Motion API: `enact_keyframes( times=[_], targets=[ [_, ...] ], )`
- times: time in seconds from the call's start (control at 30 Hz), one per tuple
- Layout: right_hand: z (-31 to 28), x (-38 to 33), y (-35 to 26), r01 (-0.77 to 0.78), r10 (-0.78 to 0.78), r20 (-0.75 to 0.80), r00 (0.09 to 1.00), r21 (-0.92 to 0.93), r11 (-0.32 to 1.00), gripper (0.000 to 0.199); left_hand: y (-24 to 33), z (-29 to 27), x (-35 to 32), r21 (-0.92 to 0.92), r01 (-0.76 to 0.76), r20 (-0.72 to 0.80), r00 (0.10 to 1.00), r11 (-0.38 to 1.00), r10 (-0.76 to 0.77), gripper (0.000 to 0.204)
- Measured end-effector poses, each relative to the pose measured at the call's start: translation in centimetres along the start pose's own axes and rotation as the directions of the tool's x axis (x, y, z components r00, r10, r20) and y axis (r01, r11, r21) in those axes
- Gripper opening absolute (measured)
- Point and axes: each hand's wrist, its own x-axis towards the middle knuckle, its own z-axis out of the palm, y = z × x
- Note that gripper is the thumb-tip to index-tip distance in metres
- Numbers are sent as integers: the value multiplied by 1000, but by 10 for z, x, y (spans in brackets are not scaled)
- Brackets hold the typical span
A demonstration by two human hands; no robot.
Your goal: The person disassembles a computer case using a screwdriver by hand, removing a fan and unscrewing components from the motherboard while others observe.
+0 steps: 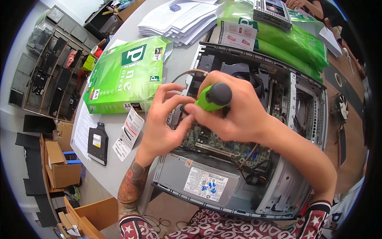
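An opened desktop computer case lies on its side before me, its green motherboard and silver power supply unit exposed. My right hand is wrapped round a screwdriver with a green and black handle, held over the case's left part. Its tip is hidden behind my fingers. Close beside it, my left hand has its thumb and fingers curled together at a small dark piece, whose kind I cannot make out. A thin cable arches above the left hand.
A green paper-ream package lies left of the case, near a black optical drive and a printed sheet. Paper stacks and more green packages lie behind. At the right are a cooling fan and another person's hand.
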Motion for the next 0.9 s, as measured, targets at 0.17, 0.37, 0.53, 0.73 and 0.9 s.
enact_keyframes(
  times=[0.17,0.37,0.53,0.73,0.9],
  targets=[
    [3,-2,10,3,-3,-31,1000,-2,1000,34,-3,-1,-1,-3,13,15,1000,1000,-13,27],
    [3,-3,12,-26,26,-5,1000,-3,1000,34,-2,-2,1,19,7,23,1000,1000,-7,27],
    [4,-2,12,-26,26,0,1000,18,999,34,-2,-2,0,34,28,27,999,999,-29,25],
    [3,-3,12,-26,26,15,1000,23,999,34,-1,-3,0,30,31,35,999,999,-32,25],
    [5,-5,16,0,-1,20,1000,30,1000,33,-5,-1,-1,-7,32,32,999,999,-32,27]
  ],
)
